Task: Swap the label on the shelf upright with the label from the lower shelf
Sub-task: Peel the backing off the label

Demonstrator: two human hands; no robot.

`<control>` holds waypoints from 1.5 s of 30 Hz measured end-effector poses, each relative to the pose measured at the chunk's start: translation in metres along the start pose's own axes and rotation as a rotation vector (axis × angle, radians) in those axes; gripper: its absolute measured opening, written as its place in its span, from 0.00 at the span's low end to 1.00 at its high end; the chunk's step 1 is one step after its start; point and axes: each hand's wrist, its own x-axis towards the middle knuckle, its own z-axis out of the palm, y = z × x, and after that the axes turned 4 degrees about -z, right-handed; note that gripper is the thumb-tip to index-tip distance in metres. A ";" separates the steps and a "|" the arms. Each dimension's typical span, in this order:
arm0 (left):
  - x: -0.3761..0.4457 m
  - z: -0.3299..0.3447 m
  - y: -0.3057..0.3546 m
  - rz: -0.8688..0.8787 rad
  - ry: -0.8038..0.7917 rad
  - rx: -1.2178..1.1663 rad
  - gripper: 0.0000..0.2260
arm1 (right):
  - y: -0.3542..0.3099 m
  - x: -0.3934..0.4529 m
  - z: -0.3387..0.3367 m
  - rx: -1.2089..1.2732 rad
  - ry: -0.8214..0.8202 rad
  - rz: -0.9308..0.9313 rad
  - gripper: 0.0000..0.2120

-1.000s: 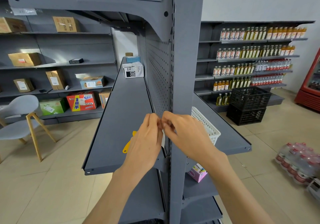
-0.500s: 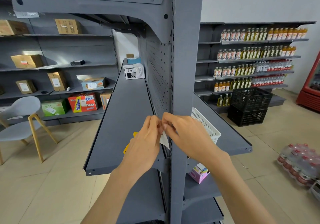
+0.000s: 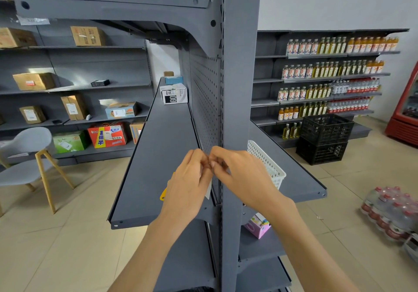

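At shelf upright | L hand + R hand – both pinching white label

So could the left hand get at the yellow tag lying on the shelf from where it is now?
Probably yes. The left hand is directly over the yellow tag, with open shelf around it, but its fingers are pinched with the right hand on a white label.

The grey shelf left of the upright lies mostly bare, open to a hand from the aisle; a yellow tag sits near its front, a white box far back; right of the upright, a white basket crowds the shelf's inner corner; the pegboard closes off passage between the sides.
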 end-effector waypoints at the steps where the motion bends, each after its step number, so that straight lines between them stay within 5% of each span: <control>1: 0.000 0.000 -0.001 0.005 0.004 -0.017 0.05 | 0.001 -0.001 0.000 0.017 0.005 0.005 0.05; 20: 0.005 -0.004 -0.002 0.009 -0.095 -0.216 0.08 | 0.012 -0.002 0.001 0.220 -0.009 0.049 0.06; 24: 0.005 -0.005 -0.005 0.024 -0.091 -0.156 0.07 | 0.011 -0.002 0.000 0.159 -0.036 0.059 0.13; 32: 0.010 -0.013 -0.009 -0.077 -0.100 -0.385 0.06 | 0.023 -0.004 0.004 0.281 0.014 0.084 0.08; 35: 0.009 -0.014 -0.012 -0.102 -0.069 -0.462 0.07 | 0.024 -0.006 0.004 0.384 0.009 0.141 0.09; 40: 0.012 -0.017 -0.013 -0.102 0.043 -0.509 0.09 | 0.030 -0.014 0.004 0.595 -0.286 0.162 0.10; 45: 0.010 -0.020 -0.011 -0.097 0.102 -0.553 0.12 | 0.031 -0.014 0.004 0.733 -0.186 0.212 0.08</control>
